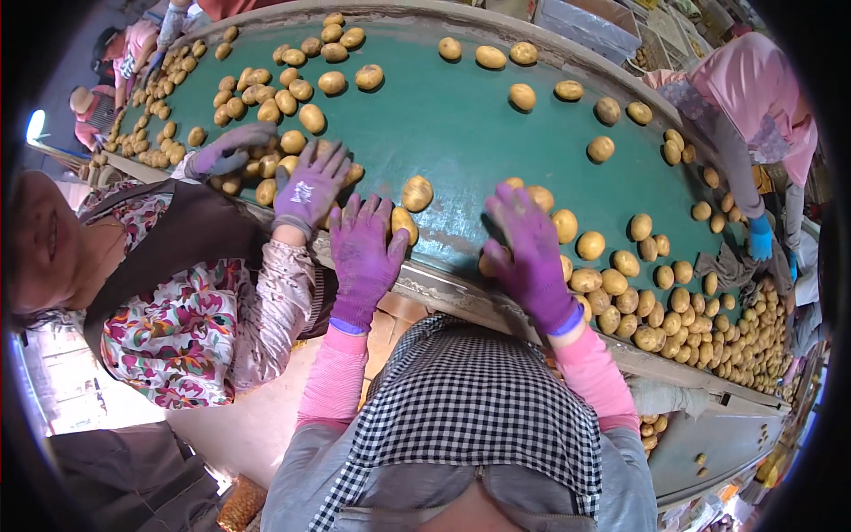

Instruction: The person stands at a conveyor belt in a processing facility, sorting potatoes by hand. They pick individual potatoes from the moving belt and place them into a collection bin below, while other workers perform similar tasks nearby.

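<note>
My left hand (364, 249), in a purple knit glove, lies palm down at the near edge of a green conveyor belt (412, 113). Its fingers are stretched out, and a potato (403, 226) sits beside them, with a larger potato (417, 193) just beyond. My right hand (528, 256), gloved the same way, reaches over the belt with its fingers apart. Part of a potato (488, 265) shows under its thumb side, and another potato (540, 198) is by its fingertips. What lies beneath both palms is hidden.
At my left a co-worker's gloved hand (312, 186) is close to mine, over more potatoes. Many potatoes (678, 326) are heaped along the belt's right side. Across the belt, a person in pink (751, 100) reaches toward a grey cloth (728, 266). A raised rim (452, 289) borders the belt.
</note>
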Demonstrator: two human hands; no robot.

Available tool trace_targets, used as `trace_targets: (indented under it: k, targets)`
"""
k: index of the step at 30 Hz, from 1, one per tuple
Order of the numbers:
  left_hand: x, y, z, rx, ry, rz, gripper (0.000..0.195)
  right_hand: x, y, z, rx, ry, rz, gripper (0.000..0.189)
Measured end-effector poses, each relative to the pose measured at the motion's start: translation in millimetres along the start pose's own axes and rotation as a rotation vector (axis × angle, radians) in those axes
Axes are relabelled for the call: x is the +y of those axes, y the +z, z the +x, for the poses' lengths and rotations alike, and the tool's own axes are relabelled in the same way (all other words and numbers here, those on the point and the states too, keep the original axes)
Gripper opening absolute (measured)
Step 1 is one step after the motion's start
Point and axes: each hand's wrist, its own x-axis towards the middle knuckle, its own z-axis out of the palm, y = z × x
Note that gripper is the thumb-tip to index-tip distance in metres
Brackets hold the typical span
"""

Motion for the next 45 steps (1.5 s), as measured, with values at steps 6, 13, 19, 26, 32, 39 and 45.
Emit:
trace_targets:
  k: [6,13,19,26,32,39,45]
  targets:
    - [19,-14,-1,-0.139,0.008,-0.093,0.073,-40,-20,-52,-0.325,-0.084,-0.066,0.053]
    - [92,-19,-18,-0.296,0.28,-0.325,0.067,-24,-56,-86,-0.355,-0.003,-0.023,0.051]
    - [71,-34,-20,-0.128,0.365,-0.638,0.054,0,-93,-119,-0.346,-0.04,-0.004,0.05]
    - [30,-29,-23,-0.068,0.141,-0.144,0.063,4,-88,-141,-0.196,0.041,0.047,0.048]
    - [50,-23,-31,-0.128,0.164,-0.109,0.063,-3,-99,-141,-0.192,0.043,-0.021,0.043]
    - [58,-33,-30,-0.111,0.203,-0.071,0.061,-5,-110,-148,-0.197,0.03,-0.021,0.045]
    - [89,-45,-40,-0.136,0.287,-0.16,0.061,-5,-118,-157,-0.095,0.095,-0.001,0.045]
